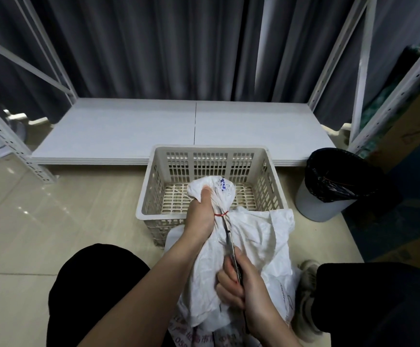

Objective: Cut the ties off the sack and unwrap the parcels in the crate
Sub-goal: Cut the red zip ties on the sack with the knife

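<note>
the crumpled white woven plastic sack [249, 249] leans on the near rim of the beige slotted plastic crate [266, 171] at 12 o'clock from the knees, its neck bound by a thin red tie [221, 214]. the left hand [200, 214] is fisted round the bunched neck, thumb up, while the right hand [239, 284] at 5 o'clock clasps metal scissors [229, 236] pointing at the tie. on the glossy cream tiled floor [53, 221], a black-lined grey bin [329, 186] stands at 3 o'clock and a white shelf board [128, 131] under dark grey curtains [153, 46] beyond.

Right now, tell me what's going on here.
A person sits on the floor with a white woven sack between their legs. The left hand grips the bunched sack neck just above a red tie, while the right hand holds scissors with the blades at that tie. The tie looks uncut. The beige plastic crate behind looks empty.
</note>
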`<action>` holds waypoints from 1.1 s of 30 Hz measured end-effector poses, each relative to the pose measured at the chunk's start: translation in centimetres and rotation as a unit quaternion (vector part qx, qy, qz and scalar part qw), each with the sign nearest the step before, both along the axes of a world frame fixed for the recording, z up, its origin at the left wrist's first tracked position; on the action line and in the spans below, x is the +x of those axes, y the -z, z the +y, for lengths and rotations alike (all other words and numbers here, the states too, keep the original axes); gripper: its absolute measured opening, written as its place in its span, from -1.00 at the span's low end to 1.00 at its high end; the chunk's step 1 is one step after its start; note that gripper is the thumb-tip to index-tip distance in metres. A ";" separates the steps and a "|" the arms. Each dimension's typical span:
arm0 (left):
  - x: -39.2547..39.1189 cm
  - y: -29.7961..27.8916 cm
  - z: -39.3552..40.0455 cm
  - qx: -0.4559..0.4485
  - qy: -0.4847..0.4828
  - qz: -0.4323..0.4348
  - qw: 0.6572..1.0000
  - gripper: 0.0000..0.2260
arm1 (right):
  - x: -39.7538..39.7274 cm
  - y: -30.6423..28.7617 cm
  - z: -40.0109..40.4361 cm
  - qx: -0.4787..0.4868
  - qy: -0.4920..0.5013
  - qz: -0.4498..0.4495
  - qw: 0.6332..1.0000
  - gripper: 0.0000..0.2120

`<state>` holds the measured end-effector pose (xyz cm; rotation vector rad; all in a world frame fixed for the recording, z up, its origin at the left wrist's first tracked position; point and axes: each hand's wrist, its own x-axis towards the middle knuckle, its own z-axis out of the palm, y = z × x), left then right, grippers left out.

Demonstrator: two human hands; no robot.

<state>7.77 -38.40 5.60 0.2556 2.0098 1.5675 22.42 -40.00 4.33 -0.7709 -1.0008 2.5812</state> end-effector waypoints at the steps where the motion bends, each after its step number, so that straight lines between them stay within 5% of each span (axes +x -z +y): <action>1: 0.1 0.0 0.0 -0.007 0.000 0.012 1.000 -0.58 | -0.1 -0.1 0.1 -0.019 -0.002 0.009 1.000 -0.53; 12: 1.1 -0.2 -0.2 -0.053 0.007 0.117 0.992 -0.48 | -0.8 -1.3 0.8 -0.040 0.011 0.007 0.999 -0.49; 21: -0.3 0.2 0.4 -0.064 -0.001 0.109 0.992 -0.44 | 0.1 -1.3 0.4 -0.091 -0.006 0.026 0.995 -0.53; 30: -0.3 0.1 0.3 -0.105 0.020 0.155 0.982 -0.44 | 0.5 -0.6 -0.1 -0.140 -0.104 0.153 0.973 -0.49; 33: -1.9 -0.3 -0.7 -0.092 -0.076 0.077 0.990 -0.42 | 1.9 -3.3 1.8 -0.098 -0.095 0.313 0.940 -0.61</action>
